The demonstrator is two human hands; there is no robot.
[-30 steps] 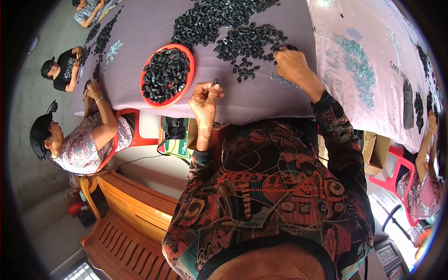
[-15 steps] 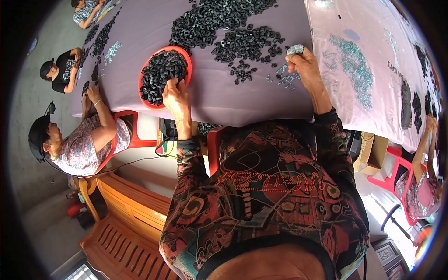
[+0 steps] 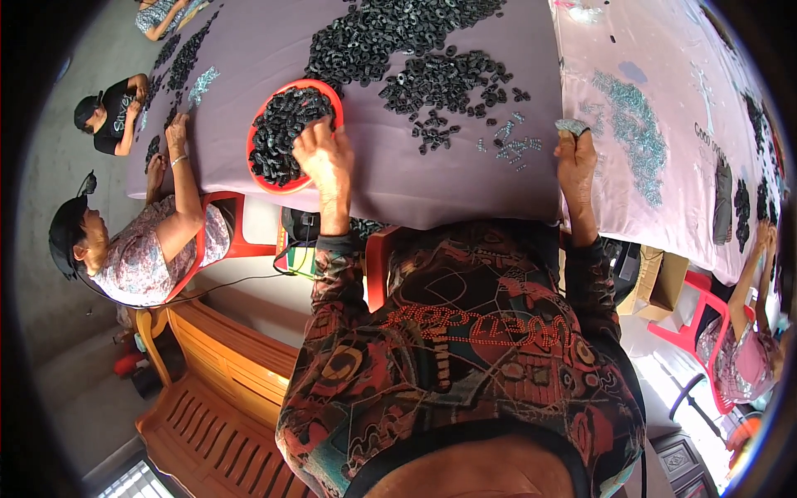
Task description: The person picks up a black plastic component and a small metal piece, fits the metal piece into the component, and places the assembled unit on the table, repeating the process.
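Observation:
A red plastic basin heaped with small black plastic parts stands on the table in front of me. My left hand hangs over the basin's right side, fingers bent and blurred, so I cannot make out whether they hold a part. To the right, beside the seam between the two tablecloths, my right hand is closed around a pale grey rounded piece with a dark edge; its kind is unclear. Several small silvery spring-like pieces lie scattered on the cloth left of that hand.
Large piles of black parts cover the far middle of the purple cloth. A pale blue-silver pile lies on the pink cloth at right. Seated people work along the left side. An orange wooden bench stands behind at left.
My left hand has lifted slightly from the parts and shifted right. My right hand has moved right, away from the scattered silvery pieces, still holding the pale grey piece.

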